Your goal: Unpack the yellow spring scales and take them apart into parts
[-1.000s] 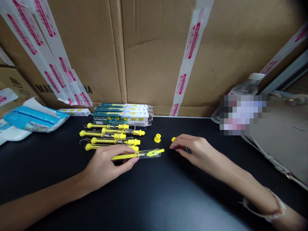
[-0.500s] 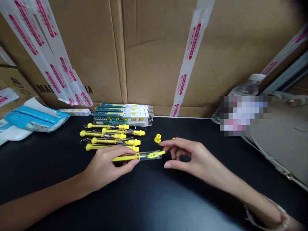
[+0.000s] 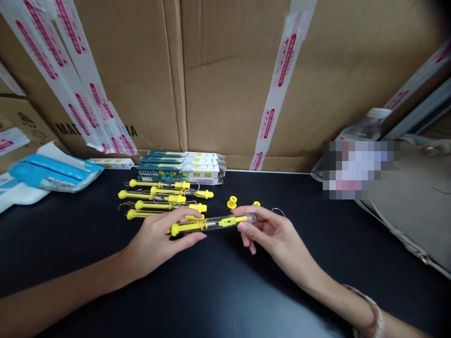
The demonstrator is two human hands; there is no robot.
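Observation:
A clear tubular spring scale (image 3: 211, 224) with yellow inner parts lies nearly level between my two hands. My left hand (image 3: 158, 237) curls loosely around its left end, thumb and index finger on either side of the tube. At the right end, my right hand (image 3: 271, 230) pinches the tube between thumb and fingers. Its yellow slider sits inside the clear tube. Just behind my right fingers stand a yellow cap (image 3: 231, 203) and a second yellow cap (image 3: 256, 203), partly hidden. A metal hook (image 3: 278, 212) shows behind my right hand.
Several finished-looking spring scales (image 3: 169, 195) with hooks lie behind my left hand. Stacked small boxes (image 3: 181, 168) stand against a large carton (image 3: 225, 84). A blue packet (image 3: 56, 166) is at left; a bottle (image 3: 366, 124) and a beige bag (image 3: 416, 188) are at right.
My right hand has closed on the tube's right end. The tube has shifted right within my left hand, and the yellow slider that stuck out at the right is now inside it.

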